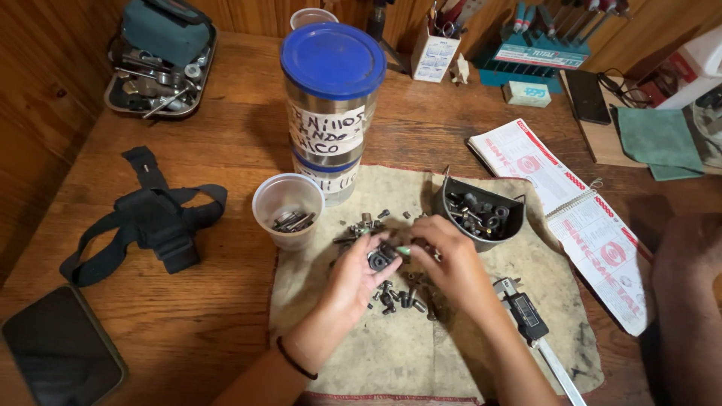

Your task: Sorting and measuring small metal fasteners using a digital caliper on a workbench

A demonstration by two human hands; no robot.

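Left hand (353,282) fingers pinched on a small black metal part (380,259); right hand (451,267) fingers curled together over loose screws (398,297), hold not discernible. Clear plastic cup (287,207) contains screws; dark bowl (481,214) contains nuts and washers.

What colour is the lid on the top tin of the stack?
Solid blue lid on the metal tin, seen best in the head view.

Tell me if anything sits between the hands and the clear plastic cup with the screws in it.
Nothing visible does. The left hand holds a small black part, and only bare cloth lies between it and the clear plastic cup. The loose screws lie just right of that line.
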